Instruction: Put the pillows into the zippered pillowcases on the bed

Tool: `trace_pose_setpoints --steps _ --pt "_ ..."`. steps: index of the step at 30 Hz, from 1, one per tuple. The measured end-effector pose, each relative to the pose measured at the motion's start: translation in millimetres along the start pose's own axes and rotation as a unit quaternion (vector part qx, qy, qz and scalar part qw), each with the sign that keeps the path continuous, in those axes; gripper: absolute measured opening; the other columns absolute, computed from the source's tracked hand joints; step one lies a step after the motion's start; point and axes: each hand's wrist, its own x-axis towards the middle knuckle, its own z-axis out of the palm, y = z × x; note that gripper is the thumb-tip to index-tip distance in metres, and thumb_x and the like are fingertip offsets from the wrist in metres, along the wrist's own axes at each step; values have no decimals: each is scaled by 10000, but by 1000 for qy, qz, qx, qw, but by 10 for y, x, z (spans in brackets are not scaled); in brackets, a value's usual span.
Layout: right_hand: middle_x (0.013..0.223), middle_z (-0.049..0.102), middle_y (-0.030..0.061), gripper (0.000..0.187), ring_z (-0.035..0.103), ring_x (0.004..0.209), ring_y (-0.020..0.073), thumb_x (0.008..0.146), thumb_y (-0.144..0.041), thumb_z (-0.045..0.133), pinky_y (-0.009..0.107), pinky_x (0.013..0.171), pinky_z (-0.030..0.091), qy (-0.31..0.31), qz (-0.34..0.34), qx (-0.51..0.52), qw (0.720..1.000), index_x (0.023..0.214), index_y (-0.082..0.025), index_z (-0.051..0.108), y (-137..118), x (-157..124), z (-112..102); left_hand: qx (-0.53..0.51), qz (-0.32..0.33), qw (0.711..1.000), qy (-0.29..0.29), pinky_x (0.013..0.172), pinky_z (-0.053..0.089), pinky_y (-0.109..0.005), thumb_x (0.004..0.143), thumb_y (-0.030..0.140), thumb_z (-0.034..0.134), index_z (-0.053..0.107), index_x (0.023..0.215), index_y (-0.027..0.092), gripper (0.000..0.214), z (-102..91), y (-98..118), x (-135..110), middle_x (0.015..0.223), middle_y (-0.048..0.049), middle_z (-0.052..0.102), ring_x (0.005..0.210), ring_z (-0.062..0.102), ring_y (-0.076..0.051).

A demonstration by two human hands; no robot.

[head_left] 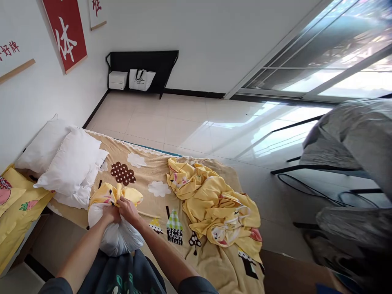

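Observation:
Close to my body, a white pillow point(121, 240) lies bunched at the bed's near edge, its far end covered by a yellow pillowcase point(102, 195) with a printed pattern. My left hand point(112, 214) is closed on the white pillow at the case's opening; its fingertips are mostly hidden in the fabric. Right beside it, my right hand point(128, 209) pinches the gathered edge of the pillowcase with bent fingers. Beneath them spreads a tan patterned bed sheet point(141, 171). To the right lies a crumpled yellow bed cover point(211, 200).
White pillows point(69, 163) are stacked at the bed's head, beside yellow patterned bedding point(21, 222) on the left. A black bench point(162, 67) against the wall holds a white box point(117, 80) and a white bag point(141, 80). Plastic-covered furniture point(352, 139) stands at right.

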Motion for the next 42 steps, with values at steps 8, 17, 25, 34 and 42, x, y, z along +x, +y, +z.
trace_pose_setpoints --steps 8,17,25,34,42 --pt "1014 672 109 348 638 940 221 789 -47 387 305 810 470 105 143 94 980 997 -180 633 121 -197 102 -37 -32 997 56 1037 384 -465 850 226 534 659 1134 75 346 134 83 148 1153 -206 663 1183 590 -337" --pt "1152 658 85 506 621 1055 216 653 -102 539 314 905 475 26 94 202 975 1152 -186 546 319 -237 109 -100 -92 971 198 1120 290 -427 857 355 562 492 1338 124 538 324 77 75 1413 -194 478 1359 403 -297" --pt "1188 628 87 658 566 1166 211 590 28 422 336 987 421 16 39 219 975 1189 -207 555 419 -335 55 -81 128 988 -6 1186 227 -443 882 252 464 468 1426 225 545 -9 -249 186 1523 -83 454 1430 348 -230" --pt "1122 657 64 454 584 1053 225 670 -89 577 344 909 381 36 104 175 978 1109 -199 550 390 -428 221 19 164 985 -60 1035 406 -383 781 207 608 615 1197 197 416 -154 -406 368 1253 -96 649 1205 563 -267" --pt "852 671 31 147 554 925 208 679 -90 625 310 790 284 28 168 93 981 777 -191 583 494 -412 355 67 69 995 33 849 458 -334 848 91 459 640 1081 206 316 154 -274 186 1082 -95 670 1036 621 -251"
